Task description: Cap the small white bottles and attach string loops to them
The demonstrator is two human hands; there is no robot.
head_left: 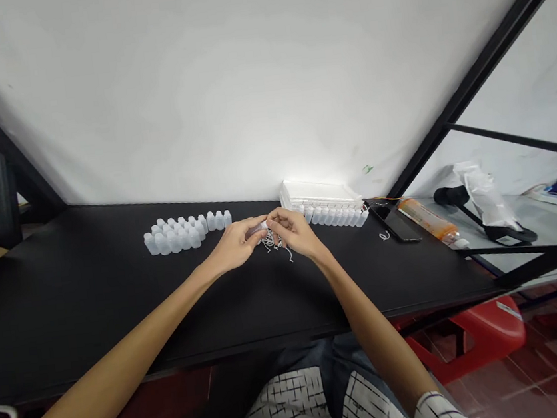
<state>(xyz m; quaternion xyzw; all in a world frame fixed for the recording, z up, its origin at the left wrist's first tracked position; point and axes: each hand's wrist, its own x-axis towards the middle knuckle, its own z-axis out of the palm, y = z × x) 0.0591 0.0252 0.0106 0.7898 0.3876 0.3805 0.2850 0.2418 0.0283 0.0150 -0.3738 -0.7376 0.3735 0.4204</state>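
My left hand [234,246] is closed around a small translucent plastic bottle [258,227], which lies tilted with its top end toward the right. The fingers of my right hand [295,232] are pinched at the bottle's white top and partly hide it. Just below both hands, a loose heap of thin white plastic strips [273,241] lies on the black table [210,317]. Several rows of similar small bottles [175,237] stand upright to the left of my left hand. Beyond my right hand, another row of bottles [337,216] leans along a white box.
The white box [319,189] rests against the wall. To its right lie a dark phone [401,225], a stray white strip [385,236] and an orange-and-clear plastic package [428,222]. Black metal frame bars [430,131] flank the table; a red stool [484,336] stands below right.
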